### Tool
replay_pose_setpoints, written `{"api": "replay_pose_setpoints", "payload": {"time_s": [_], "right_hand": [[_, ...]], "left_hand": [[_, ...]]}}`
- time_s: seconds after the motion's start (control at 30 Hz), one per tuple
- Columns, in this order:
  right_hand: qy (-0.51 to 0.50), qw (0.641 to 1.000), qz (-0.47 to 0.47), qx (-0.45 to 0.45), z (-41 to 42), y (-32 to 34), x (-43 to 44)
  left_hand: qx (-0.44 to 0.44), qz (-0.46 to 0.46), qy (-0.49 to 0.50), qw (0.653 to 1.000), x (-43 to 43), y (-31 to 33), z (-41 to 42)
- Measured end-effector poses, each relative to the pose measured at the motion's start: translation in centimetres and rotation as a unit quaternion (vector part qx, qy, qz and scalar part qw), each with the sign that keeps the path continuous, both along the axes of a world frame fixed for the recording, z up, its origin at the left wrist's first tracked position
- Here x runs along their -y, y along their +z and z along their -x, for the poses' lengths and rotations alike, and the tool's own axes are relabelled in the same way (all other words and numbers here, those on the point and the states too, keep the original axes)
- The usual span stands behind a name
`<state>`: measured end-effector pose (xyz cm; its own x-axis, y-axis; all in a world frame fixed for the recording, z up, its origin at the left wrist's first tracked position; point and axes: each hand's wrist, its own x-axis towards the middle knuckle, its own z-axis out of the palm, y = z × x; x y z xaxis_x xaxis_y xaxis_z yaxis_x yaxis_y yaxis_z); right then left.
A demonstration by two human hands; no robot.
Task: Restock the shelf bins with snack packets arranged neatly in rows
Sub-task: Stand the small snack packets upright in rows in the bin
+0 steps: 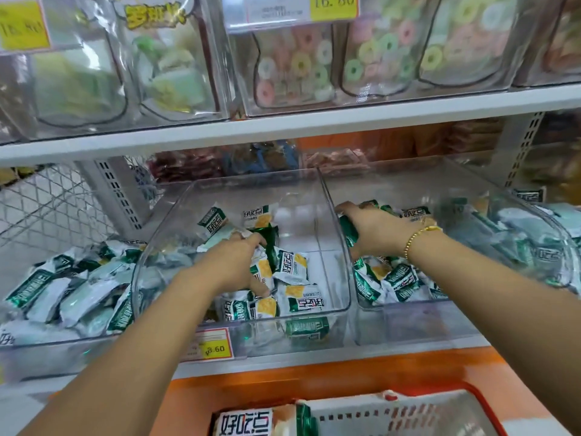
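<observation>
Shelf bins, three, clear rigid plastic with rounded corners and scooped fronts, side by side on a white shelf [314, 357]; middle bin [251, 187], right bin [446, 322], left bin [63, 350]; all hold snack packets [294, 267], small pillow-shaped foil sachets, glossy, white and dark green with a yellow patch, lying loose and at all angles, not in rows; middle bin part filled, its bare floor showing at the right; left hand [234, 262] inside the middle bin, grip closed over a cluster of sachets, fingers curled on top, thumb [261, 287] spread toward the near side; right hand [374, 231] inside the right bin by its left wall, grip closed on a dark green sachet [347, 229], fingertips hidden behind the heap; gold bead bracelet [418, 236] on the right wrist; price tag [212, 344], yellow and white with a red border, on the middle bin's front, print blurred; upper shelf board [314, 121], white, carrying clear bins of pastel ring sweets [298, 64], soft-focus; basket [408, 413], white perforated plastic with a red rim, cut off at the lower edge, beside a larger white and green pack [245, 424]; goods behind the bins dark and indistinct.
</observation>
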<state>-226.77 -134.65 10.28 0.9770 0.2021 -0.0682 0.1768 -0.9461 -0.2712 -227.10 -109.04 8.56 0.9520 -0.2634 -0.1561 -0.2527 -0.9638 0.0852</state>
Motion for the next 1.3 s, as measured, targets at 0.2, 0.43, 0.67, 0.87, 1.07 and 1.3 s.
{"api": "replay_pose_setpoints", "payload": {"time_s": [0.2, 0.43, 0.67, 0.87, 1.07, 1.3], "right_hand": [[-0.034, 0.999, -0.019, -0.009, 0.2, -1.0, -0.8], [-0.117, 0.978, -0.159, 0.070, 4.5, 2.3, 1.2], [-0.111, 0.894, -0.382, 0.208, 14.3, 7.0, 2.8], [-0.107, 0.894, -0.409, 0.150, 23.1, 3.6, 4.1], [-0.151, 0.950, -0.219, -0.164, 24.0, -7.9, 6.5], [-0.166, 0.935, -0.084, -0.301, 26.6, -23.5, 5.3]], "left_hand": [[0.004, 0.117, 0.007, 0.993, 0.4, 0.5, 0.8], [0.125, 0.266, 0.029, 0.955, 1.0, 2.9, 4.1], [0.197, 0.495, 0.033, 0.845, 3.5, 7.6, 14.7], [-0.010, 0.471, -0.031, 0.881, 7.3, 2.4, 22.1], [-0.199, 0.346, 0.068, 0.914, 12.7, -12.6, 24.3], [-0.321, 0.066, 0.085, 0.941, 16.1, -25.3, 26.3]]}}
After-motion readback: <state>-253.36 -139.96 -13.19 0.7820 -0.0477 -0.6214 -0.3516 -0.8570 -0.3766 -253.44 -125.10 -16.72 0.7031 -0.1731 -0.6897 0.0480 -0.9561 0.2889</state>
